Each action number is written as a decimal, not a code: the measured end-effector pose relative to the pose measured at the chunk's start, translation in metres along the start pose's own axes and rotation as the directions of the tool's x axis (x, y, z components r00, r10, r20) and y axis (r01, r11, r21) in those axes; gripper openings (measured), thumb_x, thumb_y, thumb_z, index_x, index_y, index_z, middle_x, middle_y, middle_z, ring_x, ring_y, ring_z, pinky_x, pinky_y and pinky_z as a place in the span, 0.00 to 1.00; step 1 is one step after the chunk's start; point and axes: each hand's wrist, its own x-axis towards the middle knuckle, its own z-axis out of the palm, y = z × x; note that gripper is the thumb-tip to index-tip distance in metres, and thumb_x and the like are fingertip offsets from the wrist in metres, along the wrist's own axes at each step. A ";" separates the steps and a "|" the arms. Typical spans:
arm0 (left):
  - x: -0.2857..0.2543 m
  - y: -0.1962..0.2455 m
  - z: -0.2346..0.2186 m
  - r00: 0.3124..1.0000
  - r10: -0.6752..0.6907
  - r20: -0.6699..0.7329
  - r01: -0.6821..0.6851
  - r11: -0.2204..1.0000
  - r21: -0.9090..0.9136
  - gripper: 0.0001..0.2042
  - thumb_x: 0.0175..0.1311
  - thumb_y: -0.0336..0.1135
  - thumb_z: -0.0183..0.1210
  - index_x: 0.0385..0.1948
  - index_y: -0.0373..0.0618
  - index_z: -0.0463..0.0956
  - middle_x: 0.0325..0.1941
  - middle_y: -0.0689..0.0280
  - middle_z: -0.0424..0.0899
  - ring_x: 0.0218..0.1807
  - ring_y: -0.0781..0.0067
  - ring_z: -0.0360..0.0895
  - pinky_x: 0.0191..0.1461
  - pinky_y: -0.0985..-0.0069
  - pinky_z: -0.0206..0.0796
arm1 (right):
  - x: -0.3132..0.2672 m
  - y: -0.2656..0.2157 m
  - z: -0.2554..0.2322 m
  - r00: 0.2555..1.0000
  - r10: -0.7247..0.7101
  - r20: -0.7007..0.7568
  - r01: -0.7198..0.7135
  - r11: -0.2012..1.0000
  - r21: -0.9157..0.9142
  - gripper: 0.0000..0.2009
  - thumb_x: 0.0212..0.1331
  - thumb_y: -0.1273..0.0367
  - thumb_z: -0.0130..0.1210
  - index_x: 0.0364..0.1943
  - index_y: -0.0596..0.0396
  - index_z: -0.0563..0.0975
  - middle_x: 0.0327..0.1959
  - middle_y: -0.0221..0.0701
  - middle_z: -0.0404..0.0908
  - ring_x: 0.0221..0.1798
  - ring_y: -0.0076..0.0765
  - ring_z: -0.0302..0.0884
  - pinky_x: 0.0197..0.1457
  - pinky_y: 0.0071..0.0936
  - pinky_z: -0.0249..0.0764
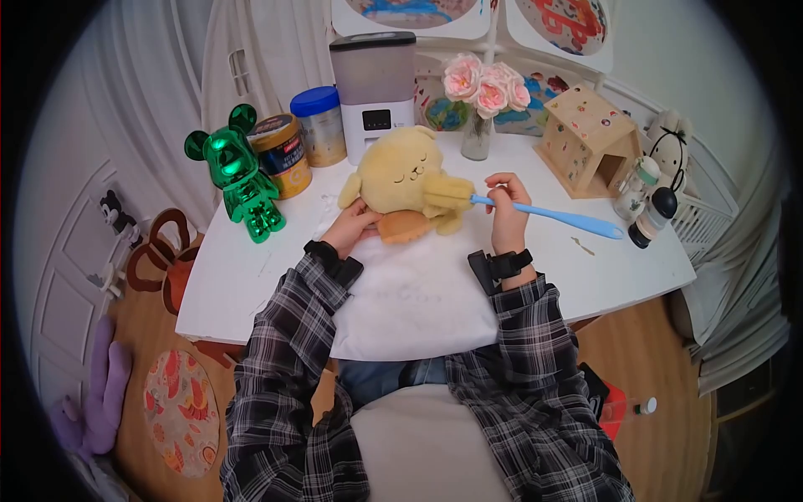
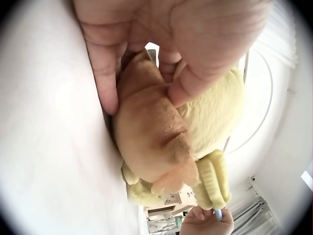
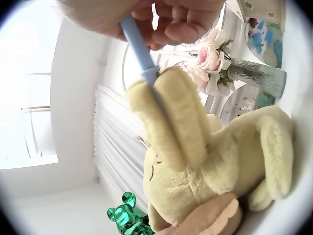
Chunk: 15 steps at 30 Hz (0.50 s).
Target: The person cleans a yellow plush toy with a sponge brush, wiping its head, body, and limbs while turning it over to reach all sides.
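A yellow plush dog (image 1: 393,159) with stitched closed eyes lies tilted on the white table (image 1: 288,280), at the far end of a white cloth (image 1: 410,314). My left hand (image 1: 350,229) grips its orange-brown fabric part (image 2: 146,122), with the thumb and fingers on either side of it. In my right hand (image 1: 507,219) is a duster with a blue handle (image 1: 573,221), pinched near its head. That fluffy yellow duster head (image 3: 171,117) overlaps the plush's face and front in the head and right wrist views.
Behind the plush stand a pet feeder (image 1: 374,92), a blue-lidded tub (image 1: 318,125) and a vase of pink roses (image 1: 477,138). A shiny green bear figure (image 1: 238,171) is at left. At right are a small wooden house (image 1: 590,138) and bottles (image 1: 652,217).
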 end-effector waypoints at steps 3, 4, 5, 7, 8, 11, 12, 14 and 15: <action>0.000 0.001 -0.001 1.000 -0.015 0.007 0.015 1.000 0.012 0.21 0.66 0.30 0.51 0.61 0.46 0.63 0.58 0.67 0.73 0.58 0.77 0.71 0.59 0.77 0.67 | 0.001 -0.003 -0.001 0.998 0.021 -0.057 -0.016 0.997 0.082 0.08 0.58 0.72 0.44 0.36 0.60 0.74 0.31 0.28 0.72 0.24 0.20 0.66 0.28 0.18 0.64; 0.000 0.000 -0.001 1.000 -0.004 0.011 0.004 1.000 0.014 0.21 0.65 0.30 0.51 0.61 0.46 0.63 0.58 0.67 0.72 0.58 0.77 0.71 0.59 0.77 0.67 | -0.001 -0.005 0.002 0.998 0.032 -0.047 -0.025 0.991 0.134 0.09 0.59 0.71 0.44 0.38 0.59 0.74 0.32 0.28 0.72 0.25 0.20 0.67 0.28 0.18 0.65; 0.000 -0.001 -0.001 1.000 0.009 0.014 -0.009 1.000 0.016 0.21 0.65 0.30 0.52 0.61 0.46 0.63 0.58 0.67 0.72 0.58 0.77 0.71 0.60 0.77 0.66 | -0.002 -0.009 0.005 0.999 0.040 -0.035 -0.033 0.982 0.186 0.09 0.61 0.70 0.44 0.40 0.59 0.73 0.33 0.29 0.72 0.26 0.20 0.68 0.28 0.18 0.66; 0.001 -0.001 -0.001 1.000 0.021 0.022 -0.022 1.000 0.015 0.22 0.65 0.30 0.52 0.61 0.46 0.62 0.59 0.67 0.72 0.59 0.76 0.71 0.60 0.75 0.66 | -0.003 -0.013 0.014 1.000 -0.005 0.005 0.004 0.984 0.177 0.11 0.63 0.68 0.43 0.44 0.58 0.72 0.36 0.30 0.73 0.30 0.21 0.69 0.30 0.19 0.67; 0.001 -0.001 -0.001 0.999 0.020 0.027 -0.020 1.000 0.012 0.23 0.64 0.30 0.52 0.62 0.46 0.61 0.59 0.67 0.71 0.59 0.75 0.70 0.60 0.74 0.66 | -0.004 -0.013 0.018 0.999 -0.026 0.026 0.021 0.985 0.173 0.12 0.64 0.66 0.43 0.46 0.57 0.71 0.38 0.31 0.73 0.31 0.21 0.70 0.31 0.19 0.68; 0.001 -0.002 -0.002 0.999 0.011 0.035 -0.012 1.000 0.021 0.23 0.64 0.30 0.53 0.62 0.47 0.61 0.59 0.67 0.71 0.59 0.75 0.70 0.61 0.73 0.66 | -0.005 -0.012 0.023 0.988 0.003 0.153 0.002 0.999 -0.038 0.13 0.64 0.67 0.42 0.48 0.56 0.71 0.42 0.33 0.74 0.34 0.20 0.71 0.32 0.18 0.70; 0.002 -0.001 -0.002 0.999 0.009 0.039 -0.010 1.000 0.027 0.23 0.64 0.30 0.53 0.62 0.47 0.61 0.59 0.68 0.71 0.59 0.75 0.70 0.61 0.73 0.66 | -0.004 -0.012 0.022 0.989 0.022 0.148 -0.018 0.999 -0.035 0.13 0.64 0.67 0.42 0.48 0.56 0.71 0.42 0.33 0.75 0.34 0.20 0.71 0.32 0.18 0.70; 0.001 -0.001 -0.002 0.999 0.020 0.040 -0.021 1.000 0.012 0.22 0.64 0.30 0.53 0.61 0.47 0.62 0.59 0.68 0.72 0.59 0.76 0.70 0.60 0.75 0.66 | -0.004 -0.012 0.019 0.988 0.063 0.138 -0.060 0.998 -0.029 0.12 0.63 0.68 0.43 0.48 0.56 0.72 0.43 0.32 0.75 0.34 0.20 0.72 0.33 0.18 0.70; 0.001 -0.002 -0.002 0.999 0.025 0.041 -0.025 1.000 0.004 0.21 0.65 0.30 0.52 0.61 0.47 0.63 0.58 0.68 0.72 0.59 0.77 0.70 0.60 0.76 0.66 | -0.003 -0.009 0.014 0.992 0.070 0.101 -0.060 0.994 -0.094 0.12 0.63 0.69 0.43 0.48 0.56 0.72 0.42 0.32 0.76 0.35 0.20 0.72 0.33 0.17 0.70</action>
